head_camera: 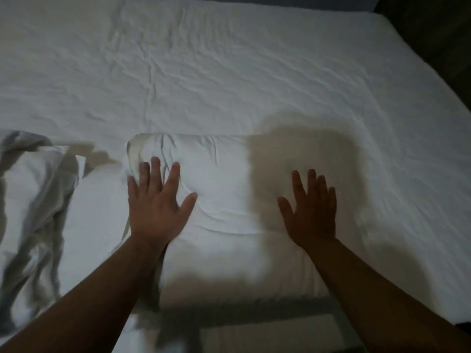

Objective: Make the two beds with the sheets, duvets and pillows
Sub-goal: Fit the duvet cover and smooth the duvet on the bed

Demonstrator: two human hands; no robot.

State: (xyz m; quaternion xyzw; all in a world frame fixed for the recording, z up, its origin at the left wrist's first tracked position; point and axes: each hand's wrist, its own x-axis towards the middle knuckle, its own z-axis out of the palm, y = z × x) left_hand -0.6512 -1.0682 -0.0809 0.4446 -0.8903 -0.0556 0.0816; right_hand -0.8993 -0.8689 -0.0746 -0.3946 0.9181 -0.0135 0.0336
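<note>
The pillow is pressed by left hand and right hand, both flat, open. Creases are best smoothed outward.

No readable text, label or number anywhere.

The sheet is made of white matt cloth, creased in fine ridges over most of its surface. The pillow is cased in similar matt white cloth, soft and puckered into shallow folds. At the left, a crumpled bundle of thin white fabric is seen, dull in finish.
</note>
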